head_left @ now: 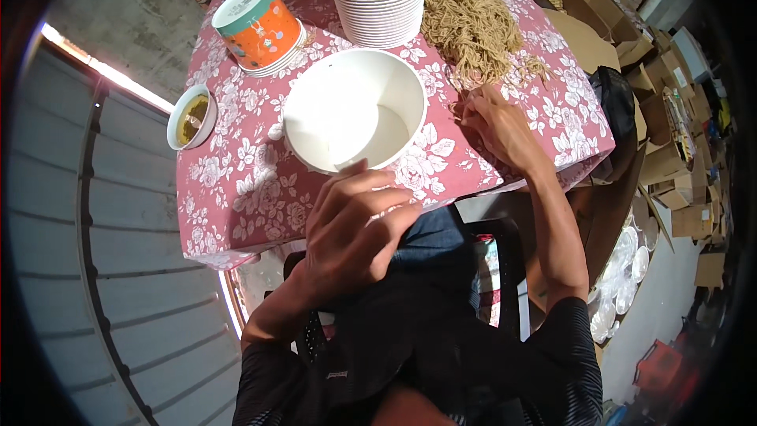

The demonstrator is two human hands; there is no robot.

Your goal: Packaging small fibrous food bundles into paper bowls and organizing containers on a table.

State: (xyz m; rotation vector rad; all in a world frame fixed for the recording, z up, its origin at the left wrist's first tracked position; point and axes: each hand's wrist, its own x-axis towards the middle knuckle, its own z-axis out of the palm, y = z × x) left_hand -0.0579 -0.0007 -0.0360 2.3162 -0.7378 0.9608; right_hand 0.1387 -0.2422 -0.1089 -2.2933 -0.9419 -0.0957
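And here's the right hand (498, 125) at three o'clock from the wide white tub (355, 106), fingertips bunched close at the near edge of the tan strands (473, 31), which heap up at two o'clock; whether they've closed on a strand, I can't tell. The left hand (355, 225) hangs at six, fingers loosely curled and apart, nothing in them (contact with the rim, also unclear). A light pinch on loose ends, drawn off sideways, would likely beat tugging at that tangle. And what textures! Crinkly, cord-like coils against the tub's smooth round wall, a ribbed stack of pale tubs (377, 0) at twelve, all on floral pink cloth (217, 209).
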